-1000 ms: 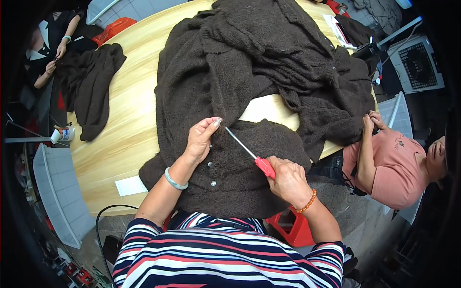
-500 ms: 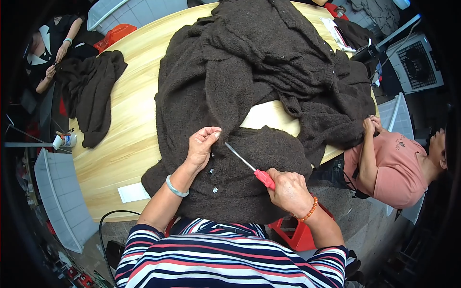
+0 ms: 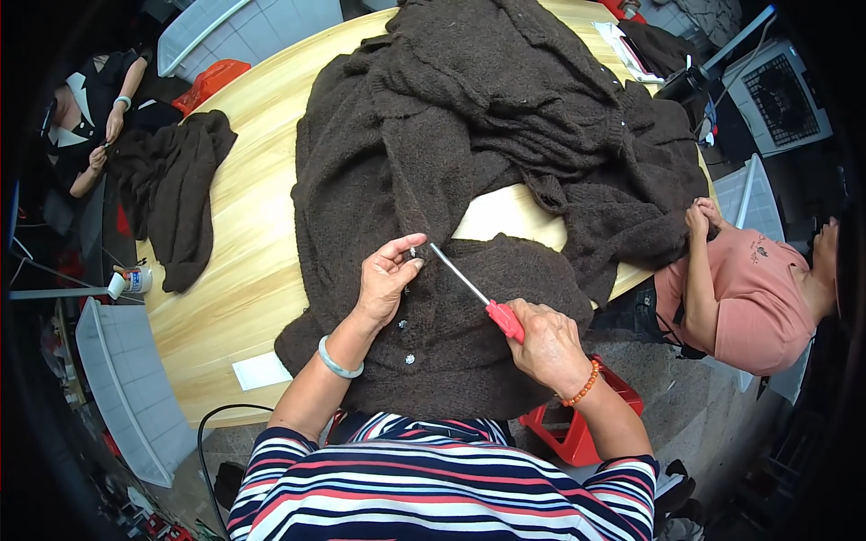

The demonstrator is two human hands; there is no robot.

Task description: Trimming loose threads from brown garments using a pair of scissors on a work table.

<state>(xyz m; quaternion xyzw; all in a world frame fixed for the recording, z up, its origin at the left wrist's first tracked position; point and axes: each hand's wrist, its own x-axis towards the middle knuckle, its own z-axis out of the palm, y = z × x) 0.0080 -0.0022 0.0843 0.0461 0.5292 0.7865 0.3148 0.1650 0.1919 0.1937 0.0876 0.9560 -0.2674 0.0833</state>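
Observation:
A dark brown knitted cardigan (image 3: pixel 505 288) lies in front of me at the table's near edge, with a row of shiny buttons down its front. At its button edge, my left hand (image 3: pixel 386 284) rests with forefinger stretched out and thumb apart; a small shiny button (image 3: pixel 414 252) shows in the gap between them. My right hand (image 3: pixel 548 350) is closed round the red handle of a tool (image 3: pixel 462 277) with a long, slim metal shaft. The shaft's tip points up and left, close to my left forefinger. My fist hides part of the handle, so its exact kind is unclear.
More brown knitwear (image 3: pixel 505 81) is heaped on the wooden table (image 3: pixel 262 180). A person in pink (image 3: pixel 740 298) sits at right; another person (image 3: pixel 90 117) at left handles a brown knit (image 3: pixel 176 198). White paper (image 3: pixel 262 371) and a red stool (image 3: pixel 586 424) are nearby.
My left thumb and forefinger have parted from a pinch, uncovering a button. The tool's tip has moved slightly up and right with my right hand, staying near the left fingers.

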